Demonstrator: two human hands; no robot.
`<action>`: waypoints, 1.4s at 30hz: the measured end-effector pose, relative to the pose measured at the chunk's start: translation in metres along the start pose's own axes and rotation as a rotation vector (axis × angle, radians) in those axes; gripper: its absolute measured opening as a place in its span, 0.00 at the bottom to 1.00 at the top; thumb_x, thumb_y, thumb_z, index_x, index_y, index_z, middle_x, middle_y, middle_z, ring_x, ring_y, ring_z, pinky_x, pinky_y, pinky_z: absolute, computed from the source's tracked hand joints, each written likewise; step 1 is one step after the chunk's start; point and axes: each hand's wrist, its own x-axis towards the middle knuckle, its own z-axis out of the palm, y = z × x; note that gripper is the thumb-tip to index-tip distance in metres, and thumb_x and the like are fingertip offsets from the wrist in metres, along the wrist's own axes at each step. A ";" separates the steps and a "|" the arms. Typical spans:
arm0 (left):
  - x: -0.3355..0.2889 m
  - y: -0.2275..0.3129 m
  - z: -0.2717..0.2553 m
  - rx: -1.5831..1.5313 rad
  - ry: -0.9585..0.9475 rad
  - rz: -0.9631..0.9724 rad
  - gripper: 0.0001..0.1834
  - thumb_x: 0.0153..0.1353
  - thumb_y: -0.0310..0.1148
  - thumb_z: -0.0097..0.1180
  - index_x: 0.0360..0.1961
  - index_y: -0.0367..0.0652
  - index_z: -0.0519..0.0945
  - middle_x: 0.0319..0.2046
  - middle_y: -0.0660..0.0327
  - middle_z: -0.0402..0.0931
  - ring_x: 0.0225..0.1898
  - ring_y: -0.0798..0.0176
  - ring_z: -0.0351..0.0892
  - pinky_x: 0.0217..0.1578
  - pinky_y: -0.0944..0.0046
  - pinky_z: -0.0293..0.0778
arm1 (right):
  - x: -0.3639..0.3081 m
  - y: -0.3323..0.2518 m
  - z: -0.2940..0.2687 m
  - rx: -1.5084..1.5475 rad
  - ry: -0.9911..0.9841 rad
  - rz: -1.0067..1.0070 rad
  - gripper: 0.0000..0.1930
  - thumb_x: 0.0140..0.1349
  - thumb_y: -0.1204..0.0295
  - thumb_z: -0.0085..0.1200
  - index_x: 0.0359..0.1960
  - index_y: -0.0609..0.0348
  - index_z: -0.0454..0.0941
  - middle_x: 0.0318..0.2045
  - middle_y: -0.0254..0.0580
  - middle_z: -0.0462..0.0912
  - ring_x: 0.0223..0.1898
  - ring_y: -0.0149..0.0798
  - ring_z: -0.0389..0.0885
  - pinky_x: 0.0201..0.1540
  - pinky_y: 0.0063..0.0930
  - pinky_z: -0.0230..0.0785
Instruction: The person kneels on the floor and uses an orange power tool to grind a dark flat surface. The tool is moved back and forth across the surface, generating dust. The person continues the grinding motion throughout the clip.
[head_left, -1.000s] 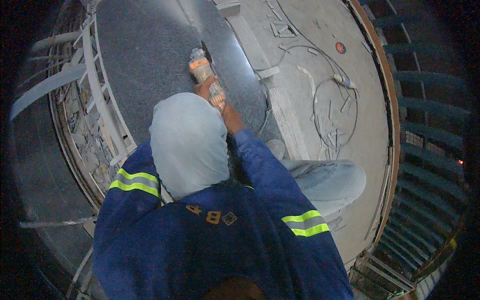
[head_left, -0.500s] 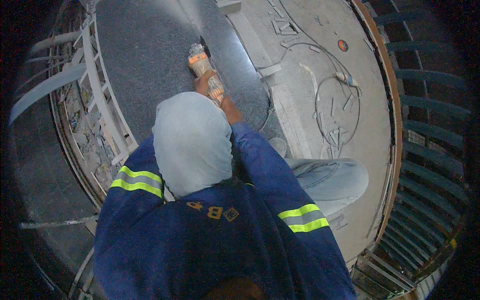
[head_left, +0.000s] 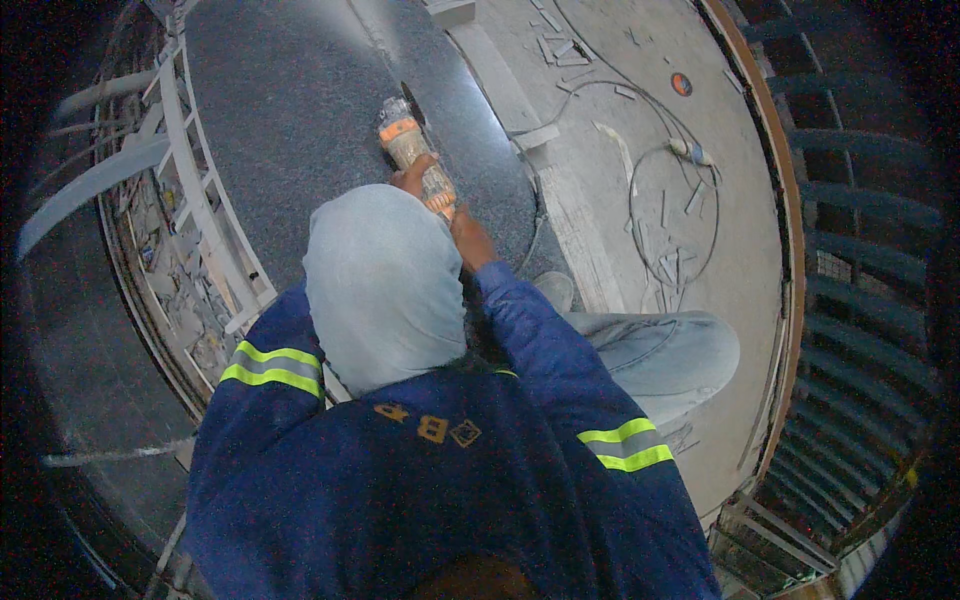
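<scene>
An angle grinder (head_left: 404,148), dusty with orange bands, is in both my hands over a dark speckled stone slab (head_left: 280,120). My left hand (head_left: 412,176) is wrapped round its body, the left forearm hidden behind my raised denim knee (head_left: 385,285). Closer to me, my right hand (head_left: 471,240) grips the grinder's rear end. The cutting disc (head_left: 411,103) stands on edge at the slab, on a thin line in the stone. Pale dust (head_left: 362,28) sprays away from it toward the far edge.
A pale ladder-like frame (head_left: 192,150) and broken offcuts (head_left: 205,310) lie left. On the grey floor (head_left: 740,330) to the right are a looped cable with a connector (head_left: 690,152), thin strips (head_left: 668,265) and an orange disc (head_left: 681,84). Dark bars (head_left: 865,200) line the far right.
The grinder and both hands have shifted slightly toward me. More of the line in the stone shows beyond the disc. My right elbow has moved a little outward.
</scene>
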 end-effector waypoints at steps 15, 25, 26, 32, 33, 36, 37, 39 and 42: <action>0.042 0.007 -0.008 -0.046 -0.087 0.064 0.19 0.55 0.44 0.61 0.39 0.40 0.73 0.25 0.59 0.75 0.24 0.58 0.80 0.27 0.57 0.79 | 0.038 -0.011 0.006 0.066 -0.007 0.013 0.31 0.47 0.66 0.64 0.52 0.65 0.64 0.46 0.64 0.78 0.51 0.61 0.77 0.51 0.47 0.72; 0.010 -0.006 -0.005 -0.041 -0.110 -0.006 0.17 0.55 0.42 0.60 0.38 0.40 0.73 0.25 0.58 0.75 0.23 0.58 0.79 0.26 0.56 0.78 | 0.001 0.000 -0.001 0.035 -0.035 0.038 0.34 0.47 0.66 0.65 0.53 0.67 0.61 0.45 0.65 0.79 0.48 0.62 0.79 0.49 0.48 0.73; 0.012 -0.008 -0.004 -0.038 -0.104 0.007 0.17 0.55 0.42 0.60 0.38 0.40 0.73 0.25 0.58 0.75 0.23 0.58 0.79 0.26 0.56 0.78 | 0.007 0.009 0.006 0.037 -0.017 0.034 0.34 0.47 0.66 0.65 0.54 0.67 0.61 0.45 0.65 0.79 0.48 0.61 0.79 0.49 0.48 0.73; 0.021 -0.003 0.001 -0.058 -0.075 0.047 0.17 0.55 0.44 0.59 0.36 0.43 0.74 0.24 0.60 0.75 0.23 0.58 0.78 0.27 0.55 0.78 | 0.018 0.009 0.014 0.090 0.146 -0.138 0.19 0.61 0.63 0.52 0.43 0.69 0.65 0.35 0.69 0.79 0.40 0.67 0.79 0.42 0.53 0.69; 0.034 -0.002 -0.004 -0.047 -0.068 0.060 0.17 0.55 0.45 0.59 0.36 0.43 0.75 0.24 0.60 0.75 0.23 0.58 0.78 0.27 0.56 0.78 | 0.029 0.010 0.019 0.107 0.134 -0.138 0.21 0.60 0.62 0.54 0.43 0.69 0.66 0.36 0.69 0.79 0.41 0.66 0.79 0.42 0.53 0.69; 0.060 -0.004 -0.011 -0.017 -0.104 0.058 0.16 0.55 0.45 0.58 0.35 0.44 0.74 0.24 0.60 0.75 0.22 0.58 0.77 0.26 0.57 0.77 | 0.044 0.007 0.020 0.053 0.033 0.034 0.36 0.45 0.58 0.68 0.52 0.63 0.65 0.47 0.60 0.79 0.48 0.60 0.79 0.49 0.51 0.72; 0.066 -0.005 -0.017 -0.008 -0.119 0.057 0.16 0.55 0.45 0.58 0.35 0.44 0.74 0.24 0.60 0.75 0.22 0.58 0.77 0.26 0.57 0.77 | 0.046 0.005 0.022 0.049 0.030 0.017 0.36 0.44 0.58 0.68 0.52 0.63 0.65 0.47 0.60 0.79 0.48 0.60 0.80 0.49 0.51 0.72; 0.072 -0.010 -0.023 -0.038 -0.110 0.055 0.16 0.56 0.45 0.57 0.35 0.44 0.74 0.25 0.60 0.75 0.23 0.58 0.77 0.26 0.57 0.77 | 0.047 0.005 0.023 0.037 0.029 -0.012 0.38 0.43 0.56 0.69 0.52 0.63 0.64 0.47 0.61 0.79 0.48 0.60 0.80 0.49 0.52 0.72; 0.068 -0.018 -0.023 -0.035 -0.115 0.042 0.15 0.56 0.44 0.57 0.36 0.44 0.74 0.26 0.60 0.75 0.24 0.58 0.78 0.27 0.57 0.77 | 0.041 0.012 0.021 0.066 -0.007 -0.023 0.38 0.46 0.58 0.67 0.55 0.65 0.62 0.47 0.63 0.79 0.49 0.62 0.79 0.49 0.53 0.72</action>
